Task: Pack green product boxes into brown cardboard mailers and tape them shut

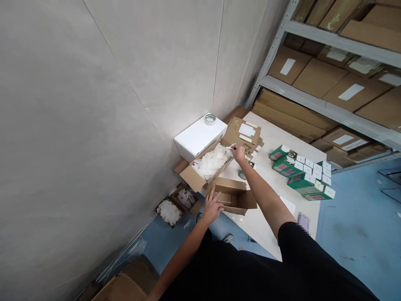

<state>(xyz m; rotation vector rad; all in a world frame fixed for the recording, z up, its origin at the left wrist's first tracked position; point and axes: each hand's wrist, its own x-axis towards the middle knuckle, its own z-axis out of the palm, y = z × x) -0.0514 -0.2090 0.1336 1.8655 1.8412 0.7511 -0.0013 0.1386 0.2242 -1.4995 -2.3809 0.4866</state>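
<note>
My right hand [239, 154] pinches a piece of the white, crumpled packing material [211, 162] at the right end of a long open cardboard carton. I cannot tell whether that material is paper or thin plastic. My left hand [213, 206] grips the left edge of a smaller open cardboard box [232, 200], its fingers over the rim. This box stands at the table's near edge with its flaps up, and its visible inside is bare. A green carton [242, 174] is partly hidden behind my right forearm.
Several green-and-white cartons [300, 171] stand on the right of the white table [266, 232]. A tape roll [209, 119] lies on a white box [197, 138]. Flattened cardboard [233, 129] lies behind. Boxes of white material [169, 212] sit on the floor; loaded shelving [313, 100] stands beyond.
</note>
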